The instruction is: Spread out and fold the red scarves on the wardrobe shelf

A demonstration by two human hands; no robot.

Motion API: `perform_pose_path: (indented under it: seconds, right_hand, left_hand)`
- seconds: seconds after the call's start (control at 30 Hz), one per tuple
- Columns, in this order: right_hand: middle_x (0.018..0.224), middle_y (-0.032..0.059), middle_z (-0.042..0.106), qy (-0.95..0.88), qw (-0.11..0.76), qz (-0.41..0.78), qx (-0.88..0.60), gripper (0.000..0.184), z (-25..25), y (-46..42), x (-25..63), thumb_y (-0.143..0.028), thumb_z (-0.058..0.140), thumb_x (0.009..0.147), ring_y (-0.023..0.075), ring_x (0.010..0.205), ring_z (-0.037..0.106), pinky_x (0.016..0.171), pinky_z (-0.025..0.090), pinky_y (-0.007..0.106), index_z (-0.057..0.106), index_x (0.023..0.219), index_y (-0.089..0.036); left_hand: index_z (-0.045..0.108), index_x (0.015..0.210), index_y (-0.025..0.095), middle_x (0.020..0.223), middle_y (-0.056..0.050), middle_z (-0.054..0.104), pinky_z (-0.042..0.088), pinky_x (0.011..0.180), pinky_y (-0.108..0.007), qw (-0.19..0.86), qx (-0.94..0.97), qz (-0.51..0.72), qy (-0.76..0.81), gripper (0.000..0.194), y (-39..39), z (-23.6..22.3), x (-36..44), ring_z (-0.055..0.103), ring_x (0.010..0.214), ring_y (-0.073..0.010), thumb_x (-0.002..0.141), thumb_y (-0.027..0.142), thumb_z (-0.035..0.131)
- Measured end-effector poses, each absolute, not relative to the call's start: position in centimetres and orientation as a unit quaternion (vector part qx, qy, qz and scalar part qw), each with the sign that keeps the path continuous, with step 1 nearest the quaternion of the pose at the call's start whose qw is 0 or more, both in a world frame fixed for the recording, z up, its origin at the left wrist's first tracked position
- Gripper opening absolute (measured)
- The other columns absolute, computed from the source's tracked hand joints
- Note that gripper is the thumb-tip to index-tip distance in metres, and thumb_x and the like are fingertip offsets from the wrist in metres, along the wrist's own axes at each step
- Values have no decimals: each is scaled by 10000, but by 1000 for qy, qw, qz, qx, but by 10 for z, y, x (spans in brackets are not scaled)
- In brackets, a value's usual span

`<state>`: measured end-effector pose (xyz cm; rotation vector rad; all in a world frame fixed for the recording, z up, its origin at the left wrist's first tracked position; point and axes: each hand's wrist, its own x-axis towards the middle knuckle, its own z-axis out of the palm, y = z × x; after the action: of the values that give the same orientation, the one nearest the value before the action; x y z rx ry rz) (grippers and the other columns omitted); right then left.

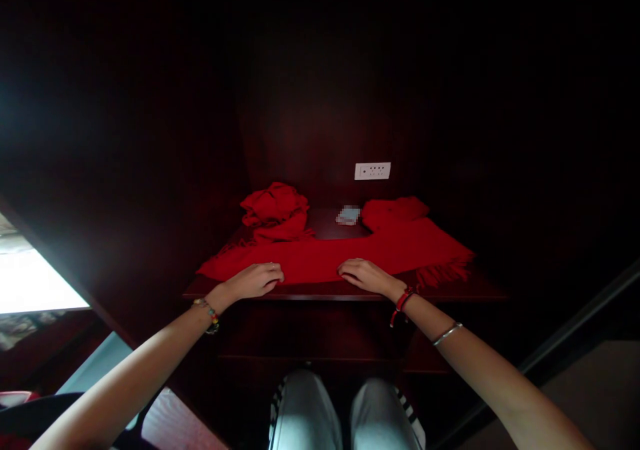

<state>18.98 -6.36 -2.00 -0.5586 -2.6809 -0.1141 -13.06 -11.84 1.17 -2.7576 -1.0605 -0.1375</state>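
A long red fringed scarf (350, 253) lies spread across a dark wooden table (450, 293). My left hand (257, 280) rests on its near edge, fingers curled down onto the cloth. My right hand (365, 275) lies on the same edge a little to the right, fingers bent and pressing the fabric. A crumpled red cloth (275, 211) sits in a heap at the back left, and another folded red cloth (393, 210) at the back right.
A small pale object (348, 215) lies on the table between the two heaps. A white wall socket (373, 171) is set in the dark panel behind. My knees (345, 410) show below the table edge. A bright window area (30, 283) lies far left.
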Motion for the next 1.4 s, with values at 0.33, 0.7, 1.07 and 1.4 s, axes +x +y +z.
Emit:
perform_pose_path:
  seconds: [0.33,0.7,1.07,1.4]
  right_hand:
    - [845,66,589,-965,138,-104,-196,233,-13,-69,187,-197,312,880,147,811,525,768,403,287,542,898,-165]
    - [1162,48,541,-980,93,-55,-169,315,-10,-70,196,-230,277,893,157,1123,428,939,318,344,540,1064,-212]
    - [1400,39,219,-908,103,84,-396,580,-16,-55,176,-562,217,828,250,1282,127,1000,138,508,267,1320,-259]
    - [1432,2,56,-883,45,131,-448,687,0,-37,155,-659,86,772,259,1291,-15,1005,22,517,120,1354,-297]
  left_hand:
    - [523,891,183,911,-47,496,383,777,-255,86,-940,-58,-325,199,-119,7,-136,473,835,-144,843,144,333]
    - [501,771,178,787,-13,503,381,733,-254,-32,-918,-57,-391,223,-110,21,-124,465,746,-129,832,171,287]
    - [195,1320,358,1424,-14,122,90,976,-548,-44,-813,-1,-581,538,-75,-16,-74,79,1284,-290,828,573,164]
    - [342,1282,242,1398,-45,220,136,1016,-450,75,-781,-64,-617,481,-62,-6,-107,153,1281,-220,875,444,182]
